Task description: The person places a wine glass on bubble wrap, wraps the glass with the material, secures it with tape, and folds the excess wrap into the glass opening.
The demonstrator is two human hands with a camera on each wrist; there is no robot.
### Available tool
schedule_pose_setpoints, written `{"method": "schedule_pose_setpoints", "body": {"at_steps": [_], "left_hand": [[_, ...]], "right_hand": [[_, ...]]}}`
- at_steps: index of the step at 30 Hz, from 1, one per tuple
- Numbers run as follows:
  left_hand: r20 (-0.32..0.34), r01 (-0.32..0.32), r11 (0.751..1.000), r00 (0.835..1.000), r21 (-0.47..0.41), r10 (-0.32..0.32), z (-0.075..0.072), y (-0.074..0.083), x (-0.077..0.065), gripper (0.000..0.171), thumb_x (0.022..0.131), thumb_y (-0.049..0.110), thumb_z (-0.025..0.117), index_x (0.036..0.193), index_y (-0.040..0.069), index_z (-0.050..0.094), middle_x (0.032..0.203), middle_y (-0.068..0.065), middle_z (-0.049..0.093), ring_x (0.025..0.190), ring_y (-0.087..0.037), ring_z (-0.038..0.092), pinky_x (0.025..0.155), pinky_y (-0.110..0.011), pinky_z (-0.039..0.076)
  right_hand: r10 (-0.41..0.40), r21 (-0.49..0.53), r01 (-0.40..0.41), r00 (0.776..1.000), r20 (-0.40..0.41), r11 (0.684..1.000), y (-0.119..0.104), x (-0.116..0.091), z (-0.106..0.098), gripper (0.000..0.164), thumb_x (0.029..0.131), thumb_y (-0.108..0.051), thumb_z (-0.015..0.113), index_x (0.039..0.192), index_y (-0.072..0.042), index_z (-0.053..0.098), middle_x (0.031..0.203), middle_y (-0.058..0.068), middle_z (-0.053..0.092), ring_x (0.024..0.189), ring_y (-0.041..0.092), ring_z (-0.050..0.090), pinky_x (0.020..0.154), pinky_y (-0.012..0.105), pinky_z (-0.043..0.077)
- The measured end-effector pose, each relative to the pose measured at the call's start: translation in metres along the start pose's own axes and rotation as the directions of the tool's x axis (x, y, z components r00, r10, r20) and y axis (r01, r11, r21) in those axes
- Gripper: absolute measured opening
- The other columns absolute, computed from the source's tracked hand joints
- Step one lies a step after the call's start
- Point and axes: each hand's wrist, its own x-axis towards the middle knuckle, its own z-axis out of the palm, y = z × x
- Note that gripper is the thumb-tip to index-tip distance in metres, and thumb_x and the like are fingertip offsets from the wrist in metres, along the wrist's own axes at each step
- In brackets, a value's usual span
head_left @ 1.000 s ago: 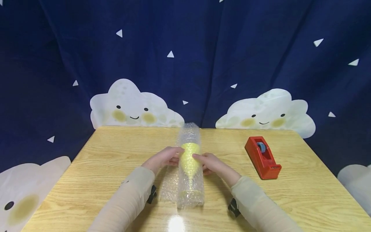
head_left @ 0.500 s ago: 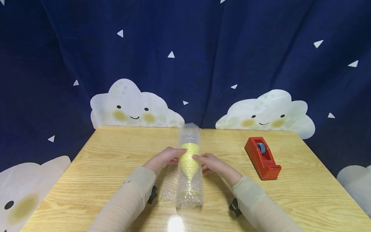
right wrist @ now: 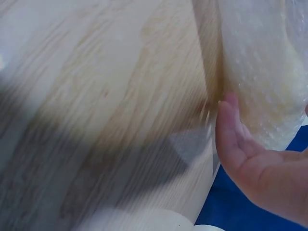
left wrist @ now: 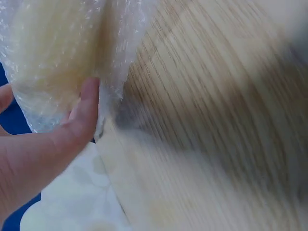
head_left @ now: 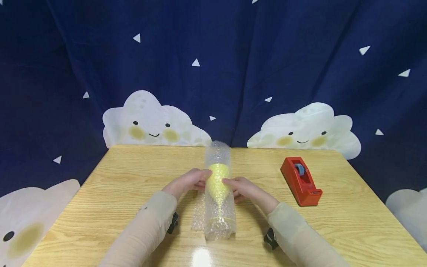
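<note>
Centrally, one roll of bubble wrap (head_left: 220,209) lies lengthwise on the bench (head_left: 133,167), pointing away from the person. Inside it, seen through the plastic, is one yellow object (head_left: 219,184), broad toward the far end and tapering to a thin stem toward the near one. One loose flap of wrap (head_left: 198,217) spreads flat along the roll's left side.

Two hands hold the roll, one from each side: the left hand (head_left: 191,180) and the right hand (head_left: 245,188). Each grip is closed on it, thumb on the upper surface and fingers against the side.

Two pale sleeves (head_left: 143,226) cover the forearms, and two small black devices (head_left: 271,238) sit at the wrists, one apiece.

Well apart to the right stands one red tape dispenser (head_left: 301,185), carrying one roll of blue tape (head_left: 299,169). Behind hangs one dark blue curtain (head_left: 230,55), with four clouds (head_left: 156,118) in sight, two of them cut off by the edges.
</note>
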Motion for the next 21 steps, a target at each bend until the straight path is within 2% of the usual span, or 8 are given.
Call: {"method": "schedule_pose_setpoints", "body": {"at_steps": [4,7,12,17,21], "left_hand": [[-0.046,0.056,0.994,0.998,0.092,-0.052,0.0051,0.0041,-0.0009,0.049,0.09,0.043,0.052,0.109,0.0,0.062,0.083,-0.003,0.067,0.074,-0.014,0.064,0.08,-0.032,0.054],[-0.068,0.068,0.992,0.996,0.109,-0.061,0.0085,0.006,-0.002,0.051,0.088,0.045,0.057,0.109,0.0,0.063,0.082,-0.001,0.064,0.07,-0.011,0.061,0.077,-0.031,0.055],[-0.073,0.063,0.996,0.996,0.056,-0.059,0.0081,0.006,-0.0029,0.049,0.088,0.04,0.058,0.112,-0.003,0.06,0.099,-0.01,0.066,0.079,-0.013,0.063,0.081,-0.033,0.055],[-0.067,0.051,0.999,0.997,0.006,-0.05,0.0031,0.0012,-0.0029,0.046,0.087,0.036,0.06,0.111,-0.003,0.06,0.084,-0.004,0.065,0.075,-0.011,0.062,0.084,-0.034,0.054],[-0.062,0.047,0.998,0.997,-0.034,-0.049,-0.0001,-0.0008,-0.0033,0.052,0.086,0.033,0.06,0.12,-0.006,0.053,0.101,-0.011,0.061,0.084,-0.015,0.059,0.091,-0.037,0.051]], "right_hand": [[0.0,0.001,0.0,1.0,-0.006,1.0,-0.0019,-0.0003,0.0017,0.06,0.093,-0.041,0.051,0.124,0.01,0.049,0.092,0.017,0.07,0.073,0.014,0.067,0.066,0.032,0.057],[0.002,-0.009,-0.002,1.0,-0.018,1.0,-0.0026,-0.0003,0.0023,0.059,0.093,-0.041,0.051,0.123,0.01,0.05,0.092,0.017,0.07,0.074,0.014,0.067,0.067,0.032,0.057],[0.007,-0.024,-0.008,1.0,-0.025,1.0,-0.0031,-0.0004,0.0035,0.06,0.093,-0.042,0.051,0.123,0.01,0.049,0.095,0.018,0.068,0.077,0.016,0.067,0.07,0.035,0.057],[0.004,-0.03,-0.004,1.0,-0.012,1.0,-0.0035,0.0008,0.0062,0.063,0.092,-0.045,0.052,0.124,0.009,0.048,0.097,0.017,0.067,0.077,0.017,0.066,0.071,0.035,0.056],[-0.001,-0.041,0.001,1.0,-0.005,0.999,-0.0038,0.0016,0.0073,0.061,0.092,-0.046,0.051,0.122,0.008,0.049,0.096,0.016,0.068,0.076,0.015,0.066,0.07,0.034,0.056]]}}
